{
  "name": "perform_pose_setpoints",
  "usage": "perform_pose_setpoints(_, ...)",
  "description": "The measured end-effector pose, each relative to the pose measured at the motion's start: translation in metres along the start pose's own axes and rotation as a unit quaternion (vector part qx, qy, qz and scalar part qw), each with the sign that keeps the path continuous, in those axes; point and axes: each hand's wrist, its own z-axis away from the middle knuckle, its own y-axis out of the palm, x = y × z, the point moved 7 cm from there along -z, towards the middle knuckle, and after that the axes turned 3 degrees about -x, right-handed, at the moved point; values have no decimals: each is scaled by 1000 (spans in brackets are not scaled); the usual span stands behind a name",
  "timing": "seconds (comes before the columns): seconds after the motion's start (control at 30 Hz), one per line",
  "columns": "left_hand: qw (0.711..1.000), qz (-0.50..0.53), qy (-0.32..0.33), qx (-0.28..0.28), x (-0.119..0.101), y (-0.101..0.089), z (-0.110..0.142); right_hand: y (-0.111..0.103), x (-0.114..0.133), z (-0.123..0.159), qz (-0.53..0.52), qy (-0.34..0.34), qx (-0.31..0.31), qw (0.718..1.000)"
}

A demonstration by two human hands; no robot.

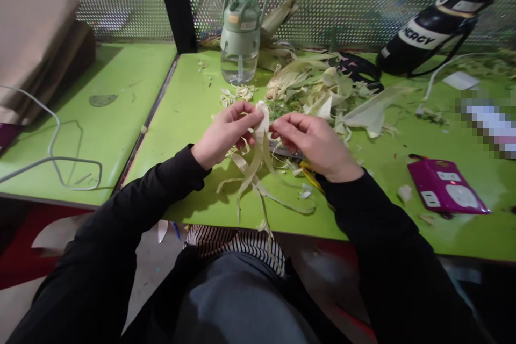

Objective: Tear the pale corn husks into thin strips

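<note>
Near the table's front edge, my left hand (231,131) pinches the top of a pale corn husk (262,134) between thumb and fingers. Its lower part is split into long, thin strips (253,177) that hang and spread over the green tabletop. My right hand (316,142) is closed in a pinch at the husk's right edge; the bit between its fingertips is barely visible. Partly hidden beneath that hand lies a tool with a grey metal part and a yellow handle (311,177). Behind both hands is a heap of loose corn husks (322,88).
A green water bottle (241,37) stands behind my hands, beside a black upright block (179,16). Farther right are a black bottle (431,29) and a purple packet (447,185). Brown paper bags (36,43) and a grey cable (56,158) occupy the left. A perforated panel (133,5) borders the back.
</note>
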Motion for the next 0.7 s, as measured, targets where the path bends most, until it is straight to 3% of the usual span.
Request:
perform_pose_setpoints(0.17,997,27,-7,-69,-6,-13,-4,12,-6,0,70,-11,115,991)
perform_pose_setpoints(0.23,996,33,-4,-81,-7,-17,-6,15,-9,0,75,-7,127,989)
perform_pose_setpoints(0.43,998,25,-3,-64,-3,-12,-6,10,2,-1,36,-48,-3,998)
perform_pose_setpoints(0.7,998,-7,17,-52,-4,-7,-2,10,3,-1,56,-62,-27,996)
